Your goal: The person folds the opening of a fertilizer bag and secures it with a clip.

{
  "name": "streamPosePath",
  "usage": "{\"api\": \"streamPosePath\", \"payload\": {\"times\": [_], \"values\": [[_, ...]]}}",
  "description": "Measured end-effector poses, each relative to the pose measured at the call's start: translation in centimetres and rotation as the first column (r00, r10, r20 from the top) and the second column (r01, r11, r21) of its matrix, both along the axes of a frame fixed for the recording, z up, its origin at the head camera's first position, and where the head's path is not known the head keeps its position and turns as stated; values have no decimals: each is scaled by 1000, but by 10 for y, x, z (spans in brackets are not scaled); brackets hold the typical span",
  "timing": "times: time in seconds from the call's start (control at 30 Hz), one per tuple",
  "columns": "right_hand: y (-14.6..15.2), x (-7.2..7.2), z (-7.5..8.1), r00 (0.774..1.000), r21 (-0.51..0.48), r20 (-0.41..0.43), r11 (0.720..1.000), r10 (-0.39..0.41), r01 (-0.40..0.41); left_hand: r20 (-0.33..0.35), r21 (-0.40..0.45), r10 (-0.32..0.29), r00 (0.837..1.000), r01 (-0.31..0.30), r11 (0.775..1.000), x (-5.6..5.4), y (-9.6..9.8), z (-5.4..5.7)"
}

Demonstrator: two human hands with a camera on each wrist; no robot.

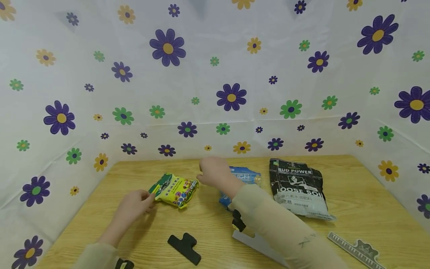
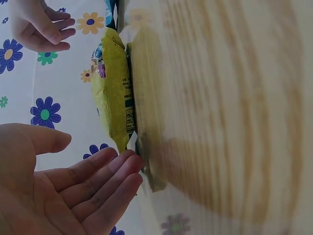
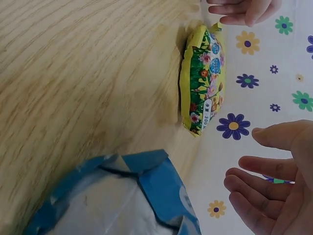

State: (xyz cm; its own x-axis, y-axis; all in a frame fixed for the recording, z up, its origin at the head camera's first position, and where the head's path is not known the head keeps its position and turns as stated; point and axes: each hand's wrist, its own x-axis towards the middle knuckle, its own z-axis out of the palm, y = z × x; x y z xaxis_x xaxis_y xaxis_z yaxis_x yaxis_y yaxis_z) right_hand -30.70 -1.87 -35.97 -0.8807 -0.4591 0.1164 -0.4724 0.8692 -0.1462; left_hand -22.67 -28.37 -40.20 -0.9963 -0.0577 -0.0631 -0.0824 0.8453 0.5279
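A small yellow and green packet (image 1: 178, 191) printed with flowers lies on the wooden table, left of centre. At its left corner is my left hand (image 1: 134, 204); in the left wrist view the fingers (image 2: 105, 188) are extended by the packet's end, with the thumb apart. Whether they touch it I cannot tell. My right hand (image 1: 216, 172) hovers just right of the packet, in front of a blue bag (image 1: 246, 175) that it partly hides. The right wrist view shows that hand (image 3: 276, 183) with loosely bent fingers and nothing in its grasp.
A black and grey bag (image 1: 297, 190) marked LOOSE SOIL lies to the right. Near the front are a black clip (image 1: 185, 248), a grey clip (image 1: 256, 244) partly under the right sleeve, and a ruler-edged clip (image 1: 357, 249). Flower-patterned cloth (image 1: 201, 74) encloses the table's back and sides.
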Motion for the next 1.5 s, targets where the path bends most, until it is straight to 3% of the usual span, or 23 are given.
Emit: {"api": "streamPosePath", "payload": {"times": [0.37,0.63,0.87,1.03,1.23,1.5], "values": [[-14,-1,-15,995,-49,101,999,-16,21,46,64,26,999,-29,998,-2,3,-8],[-25,-2,-24,992,-64,126,998,-15,23,71,138,35,997,-44,989,-4,4,-8],[-29,-2,-26,990,-41,138,999,-26,32,71,195,22,997,-35,980,-5,7,-18],[-29,-6,-32,988,-41,154,999,-23,30,91,200,38,995,-55,978,-5,11,-18],[-26,-10,-40,981,-94,196,995,-8,27,154,308,36,987,-83,948,-7,18,-18],[-31,-14,-45,965,-99,246,993,88,-65,219,414,10,976,-102,905,-1,26,-14]]}}
